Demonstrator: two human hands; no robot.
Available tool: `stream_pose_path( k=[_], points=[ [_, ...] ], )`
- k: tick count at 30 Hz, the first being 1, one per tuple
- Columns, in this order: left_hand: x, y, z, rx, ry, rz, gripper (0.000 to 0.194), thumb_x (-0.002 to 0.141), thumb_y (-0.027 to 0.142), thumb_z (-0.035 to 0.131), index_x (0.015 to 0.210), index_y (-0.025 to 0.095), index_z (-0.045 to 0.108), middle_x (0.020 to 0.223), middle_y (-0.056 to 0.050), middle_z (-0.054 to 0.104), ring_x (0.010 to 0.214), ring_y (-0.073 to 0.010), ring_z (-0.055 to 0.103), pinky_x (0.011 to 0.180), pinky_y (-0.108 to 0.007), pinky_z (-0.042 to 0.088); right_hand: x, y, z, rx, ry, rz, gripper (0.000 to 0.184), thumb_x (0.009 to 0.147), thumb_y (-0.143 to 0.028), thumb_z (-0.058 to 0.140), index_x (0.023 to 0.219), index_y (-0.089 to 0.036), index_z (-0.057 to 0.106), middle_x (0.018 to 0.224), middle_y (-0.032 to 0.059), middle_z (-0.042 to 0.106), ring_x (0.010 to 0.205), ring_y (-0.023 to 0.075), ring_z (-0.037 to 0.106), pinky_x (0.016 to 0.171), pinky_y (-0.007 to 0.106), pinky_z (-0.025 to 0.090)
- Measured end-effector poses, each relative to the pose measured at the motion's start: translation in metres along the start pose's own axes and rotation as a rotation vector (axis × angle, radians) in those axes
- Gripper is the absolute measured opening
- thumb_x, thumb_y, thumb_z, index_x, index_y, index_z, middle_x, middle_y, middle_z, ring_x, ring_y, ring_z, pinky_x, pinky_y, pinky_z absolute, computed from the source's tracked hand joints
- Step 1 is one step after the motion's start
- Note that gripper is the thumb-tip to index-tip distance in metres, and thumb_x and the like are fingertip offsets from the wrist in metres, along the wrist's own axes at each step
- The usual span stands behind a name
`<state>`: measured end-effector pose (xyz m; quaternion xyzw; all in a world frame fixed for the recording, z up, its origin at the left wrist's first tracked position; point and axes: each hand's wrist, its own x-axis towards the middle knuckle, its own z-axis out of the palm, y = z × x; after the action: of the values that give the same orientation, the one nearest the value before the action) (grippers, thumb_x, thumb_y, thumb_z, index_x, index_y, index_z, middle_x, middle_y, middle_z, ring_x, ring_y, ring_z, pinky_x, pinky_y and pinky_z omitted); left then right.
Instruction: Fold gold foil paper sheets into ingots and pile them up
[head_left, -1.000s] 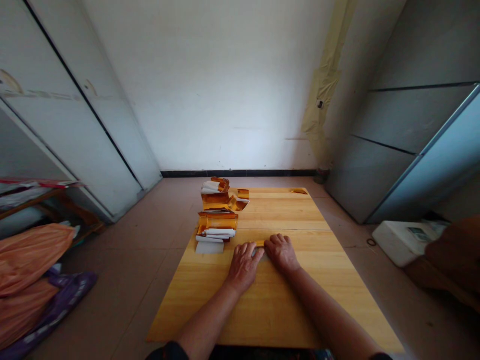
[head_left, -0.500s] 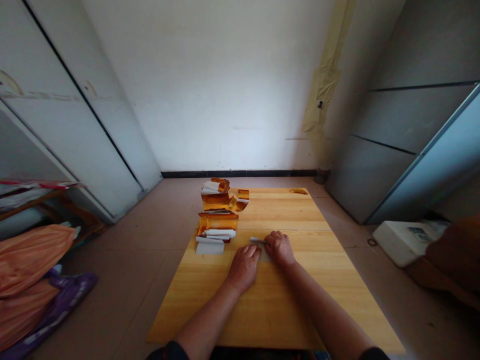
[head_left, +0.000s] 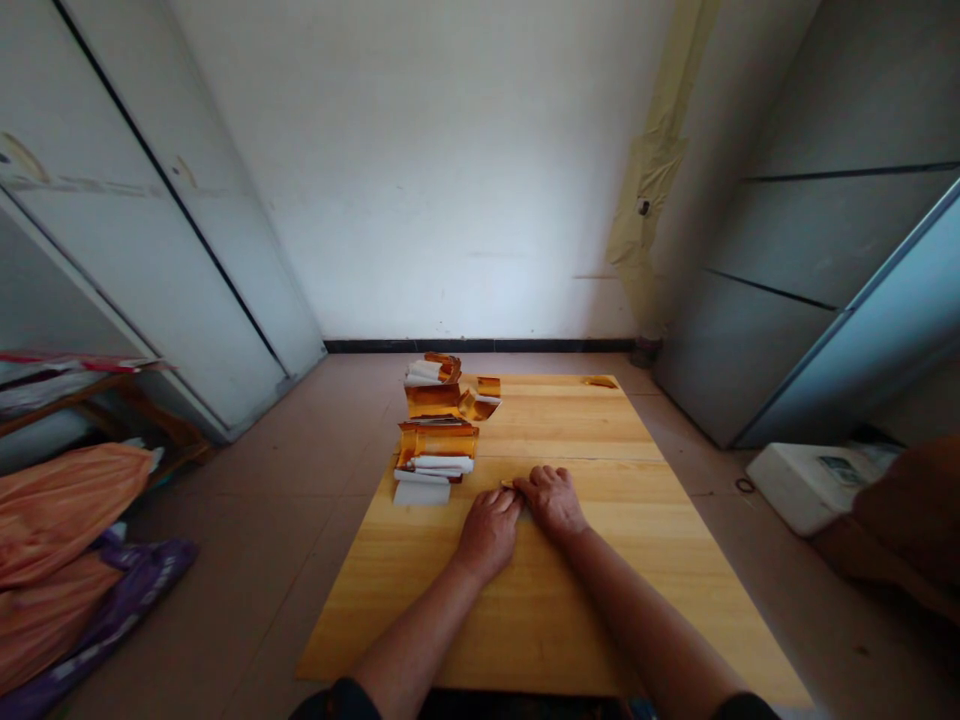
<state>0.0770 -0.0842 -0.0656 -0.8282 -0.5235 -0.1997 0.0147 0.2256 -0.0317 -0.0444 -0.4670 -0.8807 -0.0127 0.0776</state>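
Observation:
A small piece of gold-and-white foil paper is pinched at the middle of the table, mostly hidden under my fingers. My left hand is closed on its near left side, fingers pressed together and pointing forward. From the right, my right hand reaches in, with its thumb and fingertips on the same piece; the two hands nearly touch. To the left of my hands lies a stack of gold foil sheets with white backs. A loose white-sided sheet sticks out at its near end.
More curled gold sheets and a white-and-gold bundle lie at the table's far left. A gold scrap rests at the far right corner of the wooden table. A white box stands on the floor at right.
My right hand has shifted slightly left, closer to my left hand. The white strip between them is now covered, and a small gold edge shows at the fingertips.

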Motion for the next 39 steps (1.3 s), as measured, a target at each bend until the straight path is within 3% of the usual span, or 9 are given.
stream_pose_path(
  k=[12,18,26,33,39],
  points=[
    [-0.003,0.006,-0.007,0.025,-0.054,-0.085,0.031,0.082,0.006,0.037,0.101,0.016,0.059,0.112,-0.011,0.057,0.100,-0.0198,0.057,0.090,-0.035,0.048,0.003,-0.002,-0.013,-0.009,-0.113,-0.014,0.031,0.094,-0.038,0.036,0.118,-0.035,0.056,0.103,0.0082,0.055,0.096,0.0219,0.045,0.080,0.035,0.026],
    [-0.004,0.004,-0.002,-0.026,-0.019,-0.108,0.032,0.084,0.007,0.035,0.106,0.013,0.057,0.132,-0.013,0.049,0.116,-0.0205,0.050,0.099,-0.038,0.042,0.007,-0.001,-0.013,-0.024,-0.123,-0.029,0.032,0.092,-0.037,0.038,0.119,-0.034,0.054,0.103,0.0084,0.055,0.094,0.0229,0.047,0.082,0.040,0.025],
    [-0.005,0.004,-0.001,-0.029,0.000,-0.118,0.029,0.084,0.007,0.037,0.099,0.013,0.061,0.140,-0.013,0.042,0.115,-0.0217,0.052,0.097,-0.039,0.044,0.007,-0.002,-0.014,-0.021,-0.138,-0.036,0.036,0.090,-0.038,0.042,0.125,-0.036,0.050,0.104,0.0079,0.055,0.093,0.0222,0.048,0.083,0.040,0.025],
    [-0.006,0.001,0.005,0.002,0.041,-0.077,0.032,0.083,0.006,0.037,0.104,0.013,0.060,0.122,-0.015,0.057,0.109,-0.0221,0.055,0.094,-0.040,0.048,0.008,-0.001,-0.018,-0.006,-0.153,-0.041,0.036,0.090,-0.037,0.042,0.125,-0.039,0.050,0.103,0.0065,0.055,0.092,0.0214,0.050,0.083,0.039,0.025],
    [-0.006,0.004,0.001,0.001,0.060,-0.073,0.032,0.083,0.007,0.038,0.107,0.014,0.058,0.119,-0.013,0.056,0.110,-0.0212,0.054,0.095,-0.037,0.047,0.001,0.009,-0.017,0.046,-0.114,-0.096,0.039,0.090,-0.044,0.043,0.129,-0.039,0.047,0.103,0.0052,0.056,0.096,0.0196,0.050,0.087,0.038,0.023]
  ],
)
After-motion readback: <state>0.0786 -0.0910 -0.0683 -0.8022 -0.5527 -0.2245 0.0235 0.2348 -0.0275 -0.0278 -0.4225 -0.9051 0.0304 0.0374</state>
